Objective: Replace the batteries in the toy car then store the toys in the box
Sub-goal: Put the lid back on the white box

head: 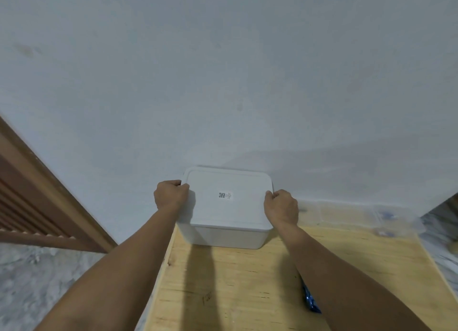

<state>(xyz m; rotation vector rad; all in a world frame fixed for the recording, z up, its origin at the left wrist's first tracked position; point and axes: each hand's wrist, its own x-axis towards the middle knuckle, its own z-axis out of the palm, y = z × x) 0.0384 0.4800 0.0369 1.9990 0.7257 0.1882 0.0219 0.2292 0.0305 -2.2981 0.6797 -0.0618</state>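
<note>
A white plastic box (223, 236) with its lid (228, 212) on stands at the far end of a wooden table (235, 286), against the wall. A small label with a QR code sits on the lid's middle. My left hand (171, 194) grips the lid's left edge, fingers curled over the rim. My right hand (281, 208) grips the lid's right edge the same way. No toy car or batteries are in view; what the box holds is hidden.
A blue wrapper-like item (311, 301) lies on the table, partly under my right forearm. A brown wooden louvred door (37, 207) stands at the left. Marbled floor (49, 281) shows left of the table, and a pale wall rises behind the box.
</note>
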